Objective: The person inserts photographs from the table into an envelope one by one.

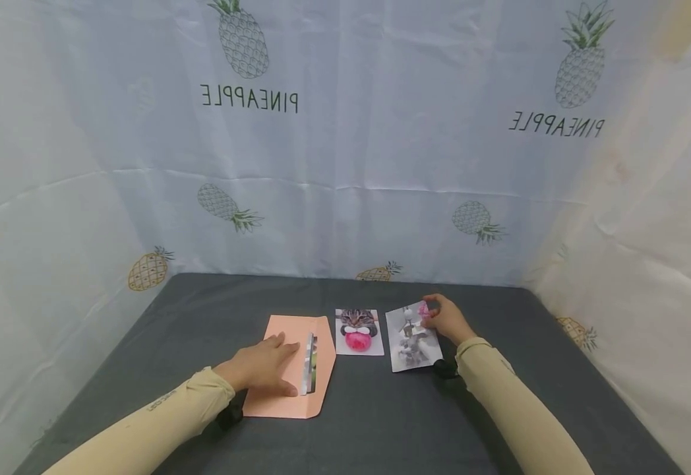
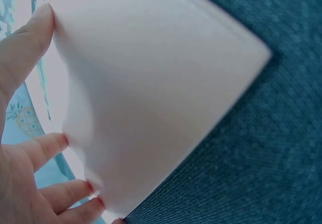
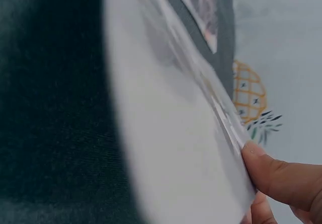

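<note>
My left hand (image 1: 260,365) rests with spread fingers on a peach envelope (image 1: 275,404) on the dark table. A few photo cards (image 1: 312,364) poke out of the envelope's opening, just past the fingertips. In the left wrist view, the thumb and fingertips press on the pale envelope (image 2: 136,108). My right hand (image 1: 449,322) pinches the upper right edge of a black-and-white photo card (image 1: 409,340) with a pink spot. The right wrist view shows its blank white back (image 3: 161,148), tilted up, with the thumb on the edge. Between the hands lies a cat photo card (image 1: 358,331).
A dark cloth (image 1: 369,422) covers the table. White curtains (image 1: 345,132) with pineapple prints hang behind it and along both sides. A black wrist strap (image 1: 445,369) shows under the right sleeve.
</note>
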Tool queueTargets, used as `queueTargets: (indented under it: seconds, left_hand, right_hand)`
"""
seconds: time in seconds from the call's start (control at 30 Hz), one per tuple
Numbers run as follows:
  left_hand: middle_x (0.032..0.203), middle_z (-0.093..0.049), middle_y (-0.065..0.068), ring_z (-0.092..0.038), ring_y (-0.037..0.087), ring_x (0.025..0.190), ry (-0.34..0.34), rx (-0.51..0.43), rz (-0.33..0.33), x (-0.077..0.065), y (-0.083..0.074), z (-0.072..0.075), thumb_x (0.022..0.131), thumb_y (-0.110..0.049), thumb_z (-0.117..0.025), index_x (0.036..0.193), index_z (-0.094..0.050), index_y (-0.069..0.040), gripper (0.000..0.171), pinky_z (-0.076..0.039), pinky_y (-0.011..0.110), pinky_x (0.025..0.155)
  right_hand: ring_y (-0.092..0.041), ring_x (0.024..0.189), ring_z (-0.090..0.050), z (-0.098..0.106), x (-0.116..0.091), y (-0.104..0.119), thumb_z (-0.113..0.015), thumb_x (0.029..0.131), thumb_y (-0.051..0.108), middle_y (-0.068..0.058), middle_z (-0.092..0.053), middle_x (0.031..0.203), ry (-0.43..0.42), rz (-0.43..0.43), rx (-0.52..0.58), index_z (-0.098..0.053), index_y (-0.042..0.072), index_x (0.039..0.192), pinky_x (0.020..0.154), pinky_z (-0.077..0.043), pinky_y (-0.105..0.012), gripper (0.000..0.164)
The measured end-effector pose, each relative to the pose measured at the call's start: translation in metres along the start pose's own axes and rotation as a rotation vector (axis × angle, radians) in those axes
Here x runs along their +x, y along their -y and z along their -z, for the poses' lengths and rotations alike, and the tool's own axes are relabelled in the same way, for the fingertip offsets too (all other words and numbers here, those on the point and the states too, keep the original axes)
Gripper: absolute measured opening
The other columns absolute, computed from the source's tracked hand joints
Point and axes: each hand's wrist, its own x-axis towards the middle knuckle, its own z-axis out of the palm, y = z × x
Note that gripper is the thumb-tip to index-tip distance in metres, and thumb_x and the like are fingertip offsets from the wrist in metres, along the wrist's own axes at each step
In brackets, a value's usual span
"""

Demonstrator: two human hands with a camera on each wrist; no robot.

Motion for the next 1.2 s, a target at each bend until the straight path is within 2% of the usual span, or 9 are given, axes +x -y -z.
queueTargets:
  seconds: [0.2, 0.37, 0.5, 0.67, 0.83, 1.2]
  left_hand:
    - [0.154, -0.033, 0.019, -0.036, 0.036, 0.140, 0.002, 0.005, -0.004, 0.003, 0.003, -0.002, 0.070, -0.060, -0.077, 0.146, -0.045, -0.019, 0.092, -0.039, 0.060, 0.100]
    - [0.154, -0.033, 0.020, -0.037, 0.037, 0.139, 0.000, 0.005, -0.004, 0.002, 0.004, -0.003, 0.070, -0.059, -0.077, 0.145, -0.045, -0.018, 0.092, -0.039, 0.061, 0.100]
    - [0.154, -0.033, 0.020, -0.036, 0.038, 0.139, 0.003, 0.006, -0.006, 0.001, 0.003, -0.001, 0.070, -0.059, -0.077, 0.145, -0.045, -0.017, 0.092, -0.039, 0.060, 0.100]
    - [0.154, -0.032, 0.021, -0.036, 0.038, 0.140, 0.010, -0.006, -0.004, 0.001, 0.002, -0.001, 0.070, -0.059, -0.077, 0.145, -0.045, -0.016, 0.093, -0.038, 0.061, 0.101]
    - [0.154, -0.033, 0.020, -0.036, 0.037, 0.140, 0.009, 0.001, 0.002, 0.003, 0.004, -0.002, 0.070, -0.061, -0.077, 0.146, -0.044, -0.018, 0.093, -0.038, 0.060, 0.101]
    - [0.154, -0.033, 0.019, -0.037, 0.037, 0.139, 0.005, -0.002, 0.012, 0.003, 0.003, -0.002, 0.068, -0.061, -0.077, 0.145, -0.045, -0.018, 0.094, -0.039, 0.060, 0.101]
  right_hand:
    - [-0.020, 0.079, -0.057, 0.007, -0.011, 0.002, -0.072, 0.081, -0.004, -0.018, -0.062, 0.097, -0.028, 0.047, 0.055, -0.045, 0.001, 0.140, 0.066, -0.050, -0.031, 0.065]
    - [-0.027, 0.093, -0.060, 0.007, -0.020, 0.009, -0.070, 0.085, -0.001, -0.026, -0.061, 0.112, -0.041, 0.073, 0.092, -0.044, 0.003, 0.141, 0.076, -0.053, -0.037, 0.062]
    - [-0.033, 0.104, -0.062, 0.002, -0.026, 0.018, -0.069, 0.086, 0.001, -0.029, -0.057, 0.123, -0.038, 0.072, 0.163, -0.043, 0.003, 0.142, 0.081, -0.054, -0.041, 0.062]
    - [-0.034, 0.107, -0.060, -0.009, -0.034, 0.030, -0.070, 0.086, 0.005, -0.027, -0.056, 0.126, -0.037, 0.059, 0.208, -0.042, 0.005, 0.143, 0.081, -0.054, -0.041, 0.064]
    - [-0.032, 0.107, -0.060, -0.023, -0.040, 0.041, -0.070, 0.086, 0.004, -0.025, -0.055, 0.126, -0.013, 0.066, 0.281, -0.042, 0.007, 0.144, 0.084, -0.054, -0.044, 0.065]
    - [-0.023, 0.094, -0.064, -0.056, -0.048, 0.053, -0.070, 0.083, 0.001, -0.023, -0.058, 0.120, 0.036, 0.112, 0.363, -0.047, 0.006, 0.141, 0.082, -0.055, -0.044, 0.062]
